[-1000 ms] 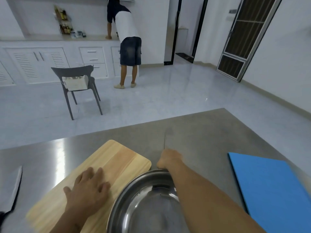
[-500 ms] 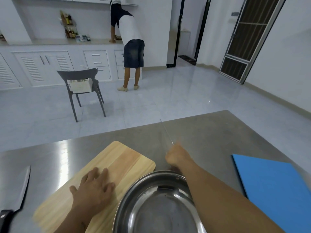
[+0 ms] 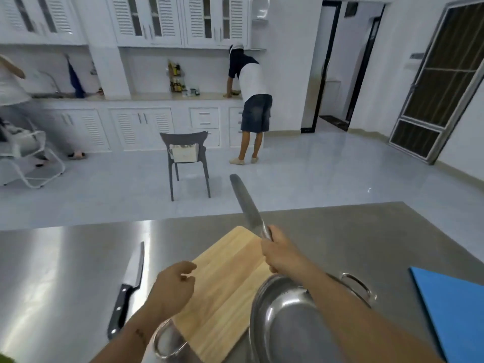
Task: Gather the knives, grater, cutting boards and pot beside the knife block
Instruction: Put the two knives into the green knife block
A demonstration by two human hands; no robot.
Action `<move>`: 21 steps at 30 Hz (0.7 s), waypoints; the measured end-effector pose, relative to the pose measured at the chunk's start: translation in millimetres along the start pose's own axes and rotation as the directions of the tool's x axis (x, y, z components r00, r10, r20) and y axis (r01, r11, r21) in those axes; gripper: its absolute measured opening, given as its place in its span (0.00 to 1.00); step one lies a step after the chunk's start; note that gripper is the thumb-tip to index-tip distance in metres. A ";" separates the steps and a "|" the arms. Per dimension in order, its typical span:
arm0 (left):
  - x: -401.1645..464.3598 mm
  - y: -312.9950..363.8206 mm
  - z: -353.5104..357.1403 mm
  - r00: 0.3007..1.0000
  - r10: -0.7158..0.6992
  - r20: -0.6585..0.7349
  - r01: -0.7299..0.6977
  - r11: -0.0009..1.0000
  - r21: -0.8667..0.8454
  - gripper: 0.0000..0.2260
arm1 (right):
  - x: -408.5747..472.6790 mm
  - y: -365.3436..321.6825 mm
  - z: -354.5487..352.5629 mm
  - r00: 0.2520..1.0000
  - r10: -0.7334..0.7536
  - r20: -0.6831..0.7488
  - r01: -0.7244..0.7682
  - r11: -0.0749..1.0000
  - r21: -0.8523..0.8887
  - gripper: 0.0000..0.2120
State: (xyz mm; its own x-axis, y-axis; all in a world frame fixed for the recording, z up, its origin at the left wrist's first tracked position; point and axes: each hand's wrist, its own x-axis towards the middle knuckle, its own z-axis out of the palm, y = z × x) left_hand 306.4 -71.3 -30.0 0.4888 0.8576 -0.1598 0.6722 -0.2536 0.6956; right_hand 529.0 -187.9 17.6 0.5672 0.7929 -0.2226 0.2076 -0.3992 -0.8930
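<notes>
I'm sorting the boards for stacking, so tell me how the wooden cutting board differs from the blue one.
The wooden cutting board is pale wood with rounded corners; the blue cutting board is plain blue with a sharp corner. The wooden one sits mid-counter, its near end under the steel pot, while the blue one lies apart at the right, cut off by the frame. Both lie flat on the steel counter.

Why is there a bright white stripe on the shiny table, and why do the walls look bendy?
Head view: the steel table mirrors light from above, making white glare streaks near the lying knife. The wide-angle lens bows the door and cupboards at the edges. The person at far left is smeared by motion blur, while the raised knife in the right hand stays fairly sharp.
</notes>
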 end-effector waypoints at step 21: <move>-206.0 -227.8 -273.6 0.878 -0.117 -0.463 -0.040 0.948 -0.314 0.10 | -155.9 -138.2 258.7 0.862 -0.298 0.410 0.467 0.781 -0.415 0.08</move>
State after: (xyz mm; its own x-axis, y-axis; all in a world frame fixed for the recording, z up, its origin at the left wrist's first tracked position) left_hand -99.6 -67.9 36.0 0.0933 0.9903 0.1028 0.4434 -0.1337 0.8863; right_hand 205.7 -137.3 74.5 0.1006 0.9912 -0.0863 0.7577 -0.1325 -0.6390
